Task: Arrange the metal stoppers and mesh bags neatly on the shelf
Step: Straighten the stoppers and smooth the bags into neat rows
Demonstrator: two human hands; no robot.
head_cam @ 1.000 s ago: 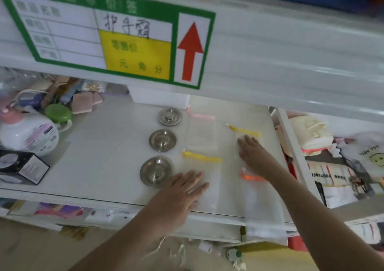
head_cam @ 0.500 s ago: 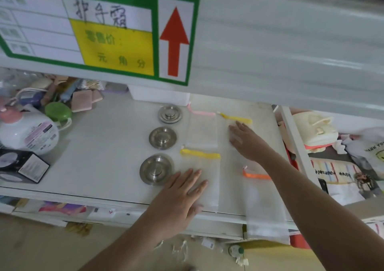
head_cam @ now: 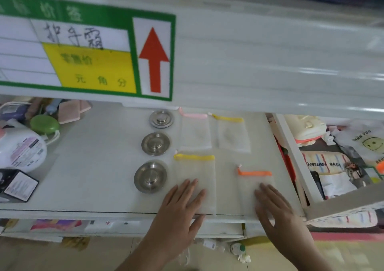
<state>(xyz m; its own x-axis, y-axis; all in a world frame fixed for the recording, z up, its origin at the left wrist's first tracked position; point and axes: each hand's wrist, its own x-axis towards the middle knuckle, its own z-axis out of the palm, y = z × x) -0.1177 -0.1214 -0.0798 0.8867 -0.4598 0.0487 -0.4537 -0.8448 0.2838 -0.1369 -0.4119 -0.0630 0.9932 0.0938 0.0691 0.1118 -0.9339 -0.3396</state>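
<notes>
Three round metal stoppers stand in a column on the white shelf [head_cam: 99, 167]: far [head_cam: 161, 118], middle [head_cam: 155, 144], near [head_cam: 150, 177]. To their right lie several white mesh bags: a pink-topped bag [head_cam: 195, 133], a yellow-topped bag at the back [head_cam: 232, 135], a yellow-topped bag in front [head_cam: 195, 177] and an orange-topped bag [head_cam: 254, 184]. My left hand [head_cam: 180, 208] lies flat, fingers spread, on the lower end of the front yellow-topped bag. My right hand [head_cam: 274, 208] lies flat on the lower end of the orange-topped bag at the shelf's front edge.
A white pump bottle [head_cam: 20, 148], a green round case [head_cam: 44, 124], pink pads [head_cam: 69, 113] and a black box [head_cam: 17, 184] crowd the shelf's left side. A price label [head_cam: 87, 50] hangs on the shelf above. A bin of cloth goods [head_cam: 332, 162] stands to the right.
My right hand left the back yellow-topped bag and came down onto the orange-topped bag, which now lies fully on the shelf instead of hanging over the edge. My left hand stayed put.
</notes>
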